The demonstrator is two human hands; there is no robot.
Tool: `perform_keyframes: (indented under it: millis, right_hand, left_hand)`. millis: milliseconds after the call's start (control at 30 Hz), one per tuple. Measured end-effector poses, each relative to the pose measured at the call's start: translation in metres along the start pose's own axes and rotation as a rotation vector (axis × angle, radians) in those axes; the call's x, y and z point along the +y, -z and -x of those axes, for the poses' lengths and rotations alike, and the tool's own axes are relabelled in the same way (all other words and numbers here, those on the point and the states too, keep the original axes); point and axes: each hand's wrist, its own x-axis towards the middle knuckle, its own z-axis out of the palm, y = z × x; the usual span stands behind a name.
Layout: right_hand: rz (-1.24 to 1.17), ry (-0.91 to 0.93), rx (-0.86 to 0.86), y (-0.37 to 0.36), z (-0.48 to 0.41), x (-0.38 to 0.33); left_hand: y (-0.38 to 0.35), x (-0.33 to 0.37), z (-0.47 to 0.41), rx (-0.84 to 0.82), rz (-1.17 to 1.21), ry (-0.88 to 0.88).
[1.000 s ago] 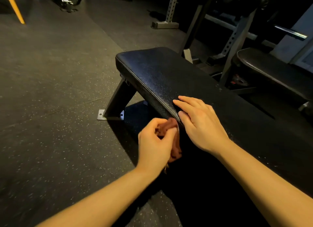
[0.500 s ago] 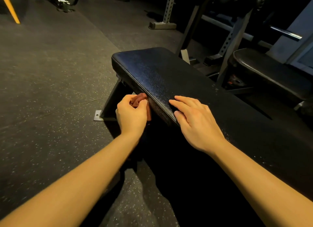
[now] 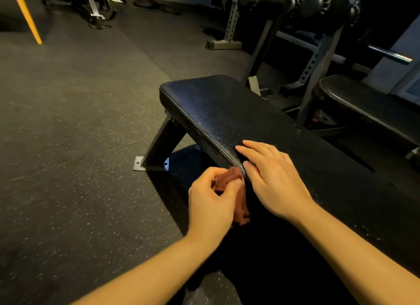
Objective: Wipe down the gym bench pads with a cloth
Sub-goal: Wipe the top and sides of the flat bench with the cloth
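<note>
The reddish cloth [image 3: 241,202] is bunched against the near side wall of the bench pad [image 3: 227,113], just under the stitched seam, and a part of it hangs down beside the left hand [image 3: 211,204]. The fingers [image 3: 205,175] of this hand are curled round the cloth and pinch it. How much cloth really touches the pad I cannot tell, since that place is dark. The right hand [image 3: 275,179] lies flat on top of the pad, fingers straight and holding nothing, just beside the cloth.

The dangers, in my judgement:
- The small wad may slip out and fall on the floor [image 3: 79,122], where it would take up dirt.
- The two hands are very near and may bump.
- The wad covers only a narrow strip, so parts of the side may be missed.
</note>
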Motion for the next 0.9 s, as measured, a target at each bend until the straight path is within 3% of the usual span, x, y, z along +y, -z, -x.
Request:
perform_keyframes:
  millis: [67,167,300,367,467,533,700,800,900]
  right_hand:
    - [0.005,0.003,-0.006,-0.001,0.000,0.001]
    - [0.001,-0.006,-0.020,0.000,-0.001,0.003]
    - [-0.028,0.003,-0.007,0.000,0.001,0.004]
    - [-0.033,0.004,0.003,-0.001,0.001,0.005]
    - [-0.043,0.001,0.016,-0.002,0.001,0.005]
    - [-0.046,-0.002,0.010,-0.001,0.001,0.005]
    - [-0.056,-0.009,0.008,0.000,-0.001,0.004]
    - [-0.055,-0.008,-0.001,0.000,-0.001,0.004]
    - [-0.050,-0.003,-0.011,0.001,-0.002,0.004]
  left_hand:
    - [-0.001,-0.001,-0.008,0.042,-0.043,-0.069]
    - [0.019,-0.007,-0.078,0.228,-0.071,0.001]
    - [0.063,-0.011,-0.119,0.168,-0.344,-0.047]
    - [0.080,0.000,-0.136,0.330,-0.274,-0.023]
    - [0.092,0.015,-0.170,0.578,0.015,0.107]
    - [0.089,0.012,-0.189,0.624,0.130,0.157]
    - [0.063,-0.014,-0.194,0.433,0.044,0.163]
    - [0.052,-0.016,-0.155,0.315,0.037,0.038]
    - [0.047,-0.019,-0.091,0.067,0.002,-0.139]
